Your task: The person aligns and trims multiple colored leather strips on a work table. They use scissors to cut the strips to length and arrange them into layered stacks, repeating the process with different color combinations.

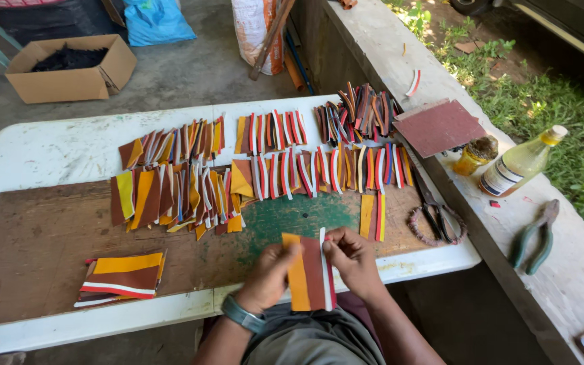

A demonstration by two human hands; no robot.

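Both hands pinch one striped leather piece (311, 272) just above the table's near edge: the left hand (270, 276) grips its orange side, the right hand (353, 260) its white-and-red edge. A finished stack (123, 277) lies left on the white table (42, 152); rows of cut strips (265, 159) fan out beyond.

On your counter (49, 152) a board (28, 250) covers the near left part. Rows of strips (238, 172) run across its far edge and onto the counter behind. A stack (122, 276) lies on the board to your left. Between your left hand (270, 274) and right hand (351, 260), at the near edge, sits a panel (311, 274). Scissors (437, 215) lie at the counter's right end. Right of the counter runs a ledge (562, 277) carrying a pad (439, 126), jar (476, 155), bottle (520, 162) and, nearer you, pliers (534, 234). Behind the counter, a box (70, 67) stands on the floor.
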